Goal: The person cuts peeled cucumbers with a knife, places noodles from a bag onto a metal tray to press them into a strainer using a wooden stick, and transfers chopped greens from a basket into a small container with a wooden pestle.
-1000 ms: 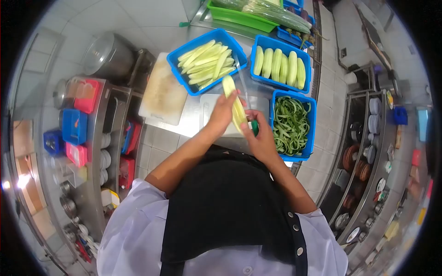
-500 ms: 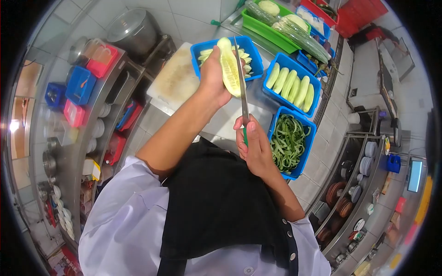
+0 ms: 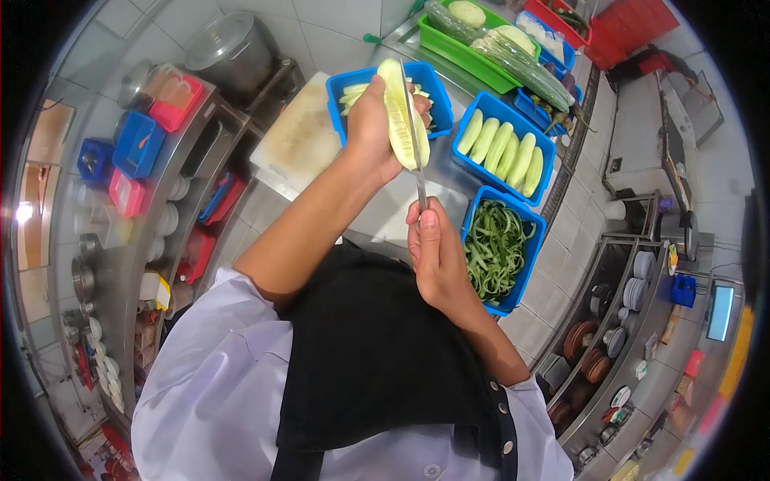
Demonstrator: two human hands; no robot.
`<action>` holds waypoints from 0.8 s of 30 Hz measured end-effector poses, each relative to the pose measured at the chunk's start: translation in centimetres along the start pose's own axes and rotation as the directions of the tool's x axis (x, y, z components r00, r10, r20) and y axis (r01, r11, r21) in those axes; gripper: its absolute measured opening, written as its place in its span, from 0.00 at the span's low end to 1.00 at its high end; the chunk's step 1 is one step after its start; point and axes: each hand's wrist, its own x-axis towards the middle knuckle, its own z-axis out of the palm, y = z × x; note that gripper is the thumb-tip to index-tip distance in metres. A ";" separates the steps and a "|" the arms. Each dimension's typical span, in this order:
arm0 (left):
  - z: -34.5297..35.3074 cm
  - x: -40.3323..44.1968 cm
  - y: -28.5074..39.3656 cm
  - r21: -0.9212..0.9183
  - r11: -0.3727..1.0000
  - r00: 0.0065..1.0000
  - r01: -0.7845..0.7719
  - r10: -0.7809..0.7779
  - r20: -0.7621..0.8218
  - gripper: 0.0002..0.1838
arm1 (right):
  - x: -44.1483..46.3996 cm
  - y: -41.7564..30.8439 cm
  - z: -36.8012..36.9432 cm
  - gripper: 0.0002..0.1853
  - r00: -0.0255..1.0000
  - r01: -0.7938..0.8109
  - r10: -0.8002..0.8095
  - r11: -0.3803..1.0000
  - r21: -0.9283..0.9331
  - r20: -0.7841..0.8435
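My left hand (image 3: 370, 128) is wrapped round a peeled, lengthwise-cut cucumber (image 3: 395, 112), its pale seeded face turned up. In my right hand (image 3: 439, 256) is a knife (image 3: 421, 186), with the blade pointing away from me and lying along the cucumber's cut face. I cannot tell how deep the blade sits. Behind the cucumber is a blue container (image 3: 336, 83) with cut cucumber pieces, partly hidden by my left hand. Right of it, a second blue container (image 3: 501, 187) holds several peeled cucumbers (image 3: 502, 150). Nearer my right hand, another blue container (image 3: 525, 276) is heaped with green peelings (image 3: 496, 247).
A white cutting board (image 3: 297, 132) lies left of the containers on the steel counter. Farther back, a green tray (image 3: 457, 54) holds wrapped vegetables. Metal shelving with tubs and dishes stands at left, a large lidded pot (image 3: 233, 56) behind it. Dish shelves (image 3: 618, 321) are at right.
The knife blade has shifted left, from the cucumber's right edge onto its cut face. My right hand has turned slightly, and the green handle no longer shows.
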 end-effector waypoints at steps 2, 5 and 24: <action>0.1 0.1 -0.1 -0.014 1.000 1.000 0.009 -0.009 -0.012 0.21 | 0.3 -0.2 -0.3 0.18 1.000 0.003 -0.003 1.000 -0.011 0.001; 0.2 -0.2 -0.9 -0.018 1.000 1.000 0.005 -0.005 0.020 0.21 | 1.0 -0.1 -0.4 0.16 1.000 0.002 -0.004 0.996 -0.094 -0.018; 0.2 -0.8 -2.5 -0.022 0.998 0.991 0.061 -0.063 -0.118 0.20 | 2.5 0.9 -0.9 0.14 0.987 0.082 -0.117 0.957 -0.279 -0.112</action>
